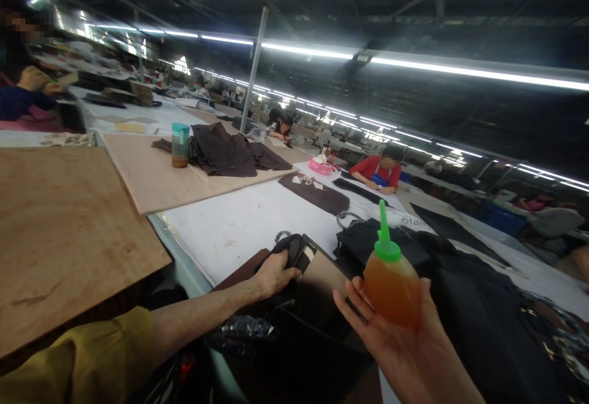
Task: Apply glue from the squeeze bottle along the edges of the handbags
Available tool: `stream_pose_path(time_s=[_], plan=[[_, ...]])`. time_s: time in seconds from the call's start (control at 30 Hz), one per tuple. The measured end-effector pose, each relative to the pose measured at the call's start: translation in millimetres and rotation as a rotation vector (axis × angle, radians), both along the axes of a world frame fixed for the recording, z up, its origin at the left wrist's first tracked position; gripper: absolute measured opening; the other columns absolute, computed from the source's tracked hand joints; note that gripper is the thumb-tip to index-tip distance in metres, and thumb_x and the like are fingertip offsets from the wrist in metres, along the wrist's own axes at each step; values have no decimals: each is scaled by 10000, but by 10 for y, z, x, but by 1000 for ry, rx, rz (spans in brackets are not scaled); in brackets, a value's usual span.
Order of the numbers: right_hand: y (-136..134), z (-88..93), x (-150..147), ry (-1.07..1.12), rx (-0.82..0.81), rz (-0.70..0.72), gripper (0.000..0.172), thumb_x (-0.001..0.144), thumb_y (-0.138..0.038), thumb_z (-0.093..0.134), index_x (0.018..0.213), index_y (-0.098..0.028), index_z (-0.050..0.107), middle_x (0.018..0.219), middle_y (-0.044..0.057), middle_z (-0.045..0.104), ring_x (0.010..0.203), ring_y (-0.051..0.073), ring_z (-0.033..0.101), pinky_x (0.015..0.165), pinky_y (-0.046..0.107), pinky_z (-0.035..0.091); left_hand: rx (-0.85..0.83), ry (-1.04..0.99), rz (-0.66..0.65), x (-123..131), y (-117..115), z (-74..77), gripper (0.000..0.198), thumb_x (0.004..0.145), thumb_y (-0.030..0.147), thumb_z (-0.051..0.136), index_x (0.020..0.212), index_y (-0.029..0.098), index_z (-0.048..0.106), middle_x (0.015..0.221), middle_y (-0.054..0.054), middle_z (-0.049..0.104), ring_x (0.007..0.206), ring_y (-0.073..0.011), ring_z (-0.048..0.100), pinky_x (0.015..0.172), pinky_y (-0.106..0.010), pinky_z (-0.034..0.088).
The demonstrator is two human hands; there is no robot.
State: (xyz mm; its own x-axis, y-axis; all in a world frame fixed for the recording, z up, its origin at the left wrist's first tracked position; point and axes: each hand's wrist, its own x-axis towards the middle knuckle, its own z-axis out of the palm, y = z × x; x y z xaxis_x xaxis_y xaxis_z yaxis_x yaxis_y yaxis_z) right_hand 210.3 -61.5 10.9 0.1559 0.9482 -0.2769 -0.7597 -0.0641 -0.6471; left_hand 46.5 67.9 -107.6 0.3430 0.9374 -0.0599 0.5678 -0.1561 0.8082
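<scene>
Right hand (405, 342), nearest the lens, palm up: grip loose, fingers only half curled, cupping a bottle (391, 290) of amber liquid that rests upright against the palm. Its green nozzle (384, 238) points up, and nothing is seen leaving the tip. Left hand (272, 275), on a yellow-sleeved arm, has its grip closed tight on a rolled dark piece (297, 249) with a pale end, pressing it down on a brown panel (324, 272) at the near edge of the white tabletop (243, 220). Bottle and piece are near each other but apart, the bottle held in the air to the right of the piece. Judgement: this is a holding stage, with the piece pinned and the liquid not applied. Getting liquid out calls for tipping the nozzle down and squeezing, so the cupped fingers need to close further around the body. Black bags (356, 241) lie just beyond. Writing: none on the bottle. Dark marks on the tabletop beyond the bags are too blurred to read. The teal cup (180, 144) shows no legible label.
</scene>
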Motion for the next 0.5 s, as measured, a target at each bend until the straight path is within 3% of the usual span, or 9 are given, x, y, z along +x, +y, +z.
stream_pose_path(time_s=[0.1,0.17,0.3,0.4,0.5], plan=[[21,1,59,28,-42,-43,482,798,-564,579,931,-106,648,901,165,616,969,294,581,872,495,477,28,-102,-27,-38,-29,45,271,788,299,483,996,127,507,879,-69,621,817,-184,577,747,-281,455],[9,24,99,36,-60,-64,483,801,-551,583,970,-102,637,916,162,611,904,261,596,793,412,532,65,-157,-55,-86,-7,172,282,797,268,463,1040,127,493,907,-65,618,833,-177,567,789,-283,448],[-77,96,143,-10,30,-13,430,849,-485,559,1078,-124,603,898,152,608,633,140,544,527,226,504,80,-202,-220,-242,181,668,219,782,211,451,956,140,562,869,-23,613,817,-160,557,784,-264,445],[-150,101,153,-84,63,28,407,833,-456,597,1067,-124,610,871,148,615,525,90,459,418,168,419,-48,-112,-433,-406,350,1065,193,723,201,521,890,145,601,760,16,613,699,-135,555,673,-229,457],[-213,21,151,-194,54,35,436,778,-465,663,1072,-146,614,874,126,631,491,75,428,366,142,372,-151,61,-565,-582,403,1291,221,666,180,572,873,145,640,716,24,635,672,-140,564,638,-224,461]])
